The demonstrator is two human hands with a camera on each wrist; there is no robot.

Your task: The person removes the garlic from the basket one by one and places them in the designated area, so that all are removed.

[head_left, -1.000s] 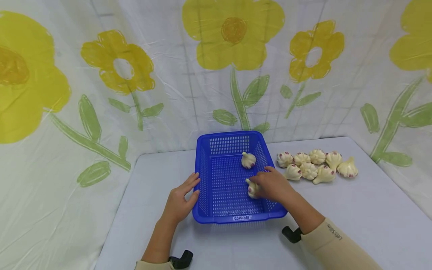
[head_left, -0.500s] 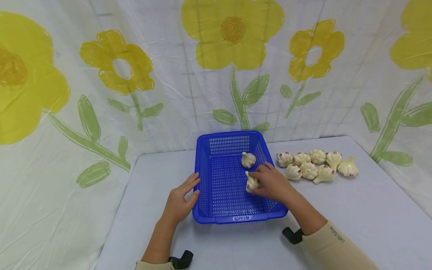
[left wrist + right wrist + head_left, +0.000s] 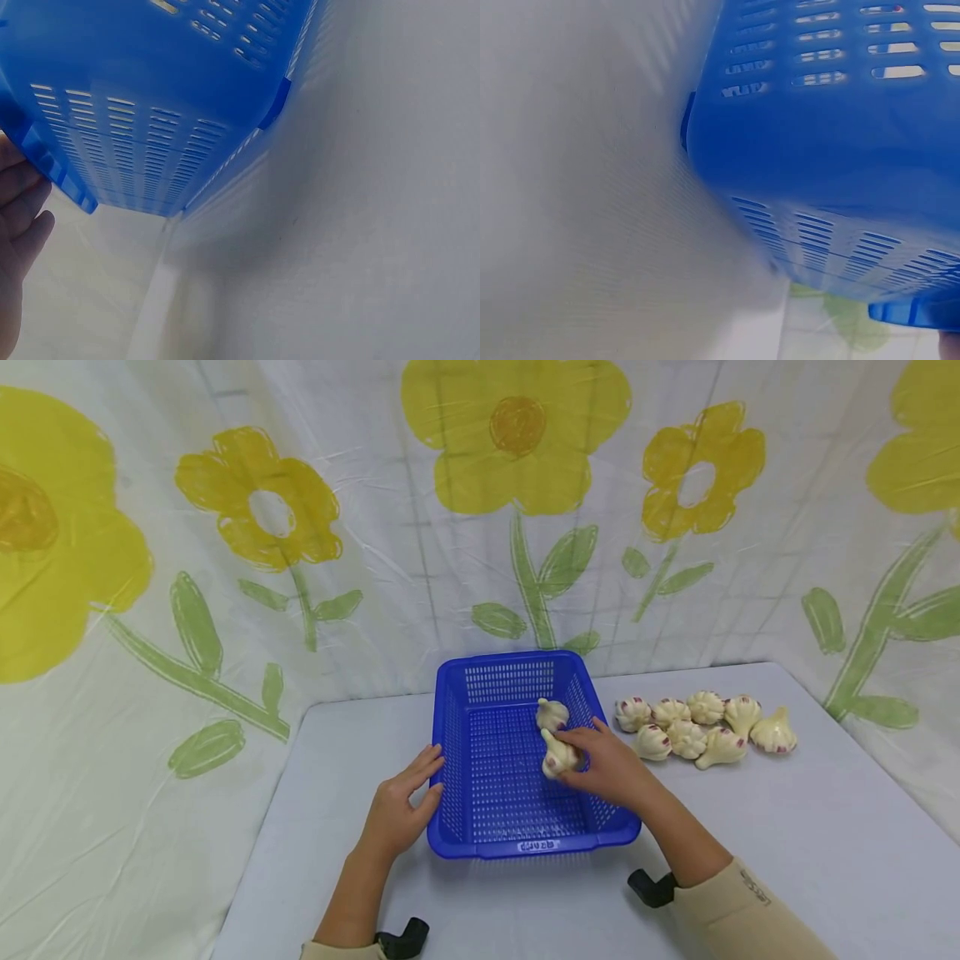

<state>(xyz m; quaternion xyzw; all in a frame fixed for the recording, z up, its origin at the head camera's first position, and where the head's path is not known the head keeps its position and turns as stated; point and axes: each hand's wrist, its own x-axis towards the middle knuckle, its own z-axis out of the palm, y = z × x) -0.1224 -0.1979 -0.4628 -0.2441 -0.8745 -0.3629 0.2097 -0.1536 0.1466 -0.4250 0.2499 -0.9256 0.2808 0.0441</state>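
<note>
A blue plastic basket [image 3: 501,850] with slotted walls stands on the table. Inside it, my right hand [image 3: 609,767] pinches a garlic bulb [image 3: 559,757] between thumb and fingers, its stem pointing up and left. Just behind that bulb lies another garlic bulb [image 3: 552,714], on the basket's floor near the right wall. My left hand [image 3: 401,810] touches the basket's left rim with fairly straight fingers. In the left wrist view its fingers [image 3: 21,196] lie along the outside of the rim. The right wrist view shows mostly the basket's outer wall [image 3: 817,142], with one fingertip at the edge.
Several garlic bulbs [image 3: 686,739] lie grouped on the white table [image 3: 750,827] to the right of the basket. A white curtain [image 3: 375,635] with yellow flowers hangs along the table's back and sides.
My right hand has carried the garlic bulb from the basket's front right toward the back, up near the other bulb. The left hand stays at the rim.
</note>
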